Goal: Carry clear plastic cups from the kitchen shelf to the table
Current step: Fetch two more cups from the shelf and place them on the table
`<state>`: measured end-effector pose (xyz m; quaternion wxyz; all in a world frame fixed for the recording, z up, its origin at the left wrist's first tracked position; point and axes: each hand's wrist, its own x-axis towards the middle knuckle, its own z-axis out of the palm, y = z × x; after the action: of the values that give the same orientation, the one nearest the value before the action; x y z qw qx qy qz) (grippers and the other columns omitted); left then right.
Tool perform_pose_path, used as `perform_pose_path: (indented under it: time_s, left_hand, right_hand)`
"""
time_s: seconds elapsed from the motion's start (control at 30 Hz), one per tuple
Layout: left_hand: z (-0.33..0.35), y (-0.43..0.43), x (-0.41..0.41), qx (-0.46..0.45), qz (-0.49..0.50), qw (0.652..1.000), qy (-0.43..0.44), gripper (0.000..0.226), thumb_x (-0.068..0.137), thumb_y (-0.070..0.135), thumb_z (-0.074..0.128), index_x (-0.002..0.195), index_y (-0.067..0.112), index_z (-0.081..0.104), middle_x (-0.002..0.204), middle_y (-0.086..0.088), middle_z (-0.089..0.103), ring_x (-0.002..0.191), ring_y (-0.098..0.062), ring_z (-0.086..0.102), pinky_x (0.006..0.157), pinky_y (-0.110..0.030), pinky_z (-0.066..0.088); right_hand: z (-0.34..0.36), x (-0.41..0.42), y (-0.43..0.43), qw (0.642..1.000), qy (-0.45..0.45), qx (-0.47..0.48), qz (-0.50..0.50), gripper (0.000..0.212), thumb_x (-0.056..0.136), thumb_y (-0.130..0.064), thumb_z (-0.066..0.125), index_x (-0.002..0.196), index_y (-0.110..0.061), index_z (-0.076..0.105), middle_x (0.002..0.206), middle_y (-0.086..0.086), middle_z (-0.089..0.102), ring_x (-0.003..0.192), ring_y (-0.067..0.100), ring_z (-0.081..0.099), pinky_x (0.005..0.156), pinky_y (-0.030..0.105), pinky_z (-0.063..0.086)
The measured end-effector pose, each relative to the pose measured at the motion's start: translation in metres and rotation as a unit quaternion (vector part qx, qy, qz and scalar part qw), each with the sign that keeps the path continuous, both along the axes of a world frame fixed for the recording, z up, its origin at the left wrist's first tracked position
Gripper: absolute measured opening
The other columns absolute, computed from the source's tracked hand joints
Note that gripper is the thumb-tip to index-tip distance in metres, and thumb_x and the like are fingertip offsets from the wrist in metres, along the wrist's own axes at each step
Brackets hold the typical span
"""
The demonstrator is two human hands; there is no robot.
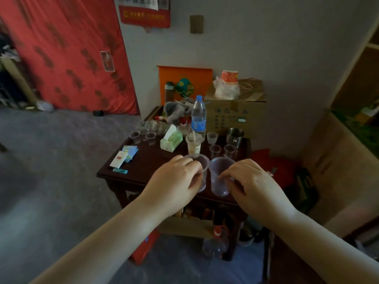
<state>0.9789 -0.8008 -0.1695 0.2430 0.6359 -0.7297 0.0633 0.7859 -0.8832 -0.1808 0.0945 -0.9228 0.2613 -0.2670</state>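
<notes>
The room was dim, with a grey floor, a pale wall and a red patterned cloth hanging at the left; a small dark wooden desk point(143, 160) stood against the wall and was crowded with things. On it stood a clear plastic water bottle with a blue label point(198, 115), a green tissue pack point(171, 140) and a steel mug point(235, 134), with a brown cardboard box point(235, 113) at the far right corner. Several small clear plastic cups were already there: three near the far left edge point(143, 136) and two near the right edge point(222, 150).

Over the near edge of the desk, the left hand point(174, 185) was closed around one clear plastic cup point(202, 167), fingers wrapped on its side wall. The right hand point(254, 183) pinched a second clear plastic cup point(219, 175) at its wall, near the rim. Both cups were upright, just beside each other, and I could not tell whether they already touched the desk.

Such cups looked very light, thin and empty. I judged that the walls would bend easily under pressure and could crack, and the smooth plastic could slip. A gentle hold around the upper wall, where the rolled rim gives stiffness, seemed the best place. Being so light, they could tip over easily when released among the other things.
</notes>
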Motion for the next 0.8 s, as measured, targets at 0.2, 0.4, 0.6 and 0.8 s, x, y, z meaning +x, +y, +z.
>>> perform_pose_path:
  time_s: [0.2,0.4,0.6,0.8]
  left_hand:
    - [-0.025,-0.071,0.067,0.027,-0.046,0.999,0.009,0.008,0.086,0.021,0.055,0.080,0.017,0.059,0.075,0.006,0.056,0.077,-0.011,0.048,0.060,-0.021,0.037]
    - [-0.051,-0.129,0.085,0.054,-0.093,0.994,0.010,0.009,0.085,0.023,0.053,0.077,0.019,0.055,0.072,0.009,0.052,0.073,-0.006,0.042,0.060,-0.018,0.032]
    - [-0.085,-0.184,0.080,0.081,-0.115,0.990,0.024,0.015,0.085,0.025,0.048,0.074,0.016,0.053,0.070,0.004,0.053,0.073,-0.014,0.047,0.057,-0.022,0.035]
    - [-0.119,-0.248,0.073,0.117,-0.096,0.987,0.046,0.029,0.088,0.031,0.035,0.087,0.015,0.059,0.080,0.003,0.060,0.083,-0.015,0.052,0.064,-0.030,0.048]
  right_hand:
    - [-0.027,0.065,-0.046,0.998,-0.019,0.041,-0.054,0.014,0.086,-0.020,0.059,0.097,-0.019,0.068,0.094,-0.010,0.065,0.097,0.009,0.053,0.080,0.022,0.047]
    - [-0.047,0.077,-0.086,0.992,-0.004,0.053,-0.117,0.014,0.087,-0.022,0.059,0.096,-0.020,0.069,0.093,-0.012,0.065,0.098,0.007,0.051,0.081,0.016,0.043]
    - [-0.074,0.072,-0.137,0.990,0.033,0.058,-0.124,0.026,0.090,-0.030,0.045,0.097,-0.021,0.068,0.094,-0.011,0.065,0.099,0.008,0.050,0.084,0.014,0.038]
    - [-0.111,0.060,-0.214,0.989,0.060,0.066,-0.121,0.025,0.087,-0.025,0.046,0.096,-0.021,0.069,0.093,-0.008,0.065,0.098,0.014,0.054,0.079,0.027,0.048]
